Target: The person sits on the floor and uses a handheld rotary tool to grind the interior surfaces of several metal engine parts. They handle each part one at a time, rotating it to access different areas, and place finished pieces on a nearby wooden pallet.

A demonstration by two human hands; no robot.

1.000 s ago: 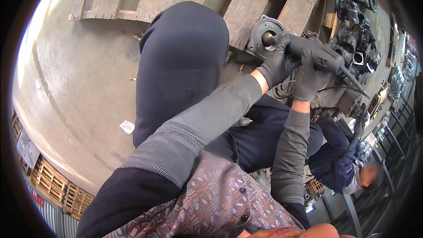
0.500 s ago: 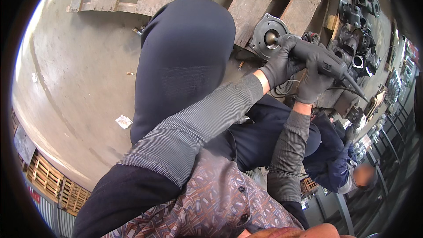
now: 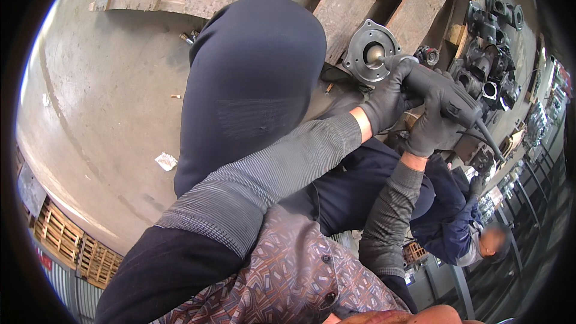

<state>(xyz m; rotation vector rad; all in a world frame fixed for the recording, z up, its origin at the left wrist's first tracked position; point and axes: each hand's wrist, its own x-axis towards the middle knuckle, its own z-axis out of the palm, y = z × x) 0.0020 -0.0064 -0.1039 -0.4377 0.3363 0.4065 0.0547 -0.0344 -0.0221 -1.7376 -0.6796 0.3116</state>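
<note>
Both of my hands wear dark gloves and hold a black electric die grinder (image 3: 468,111). My left hand (image 3: 384,102) is closed round its front end. My right hand (image 3: 433,123) grips the body farther back, and a cord runs from the rear end. A round ball-like tip on the grinder sits at the central opening of a grey flanged metal housing (image 3: 355,54); I cannot tell whether it touches the inner wall. The housing has bolt holes round its rim and rests against the edge of a wooden pallet.
Wooden pallet boards (image 3: 354,0) stretch across the top. Several dark metal castings (image 3: 492,54) lie at the right. A small red-and-dark part (image 3: 427,55) is near the grinder. Another person (image 3: 447,228) sits at the lower right. A crumpled white scrap (image 3: 166,161) lies on the floor.
My hands and the grinder have shifted slightly right and down in the picture. The ball-like tip shows more plainly in the housing's opening. Both hands keep their grip.
</note>
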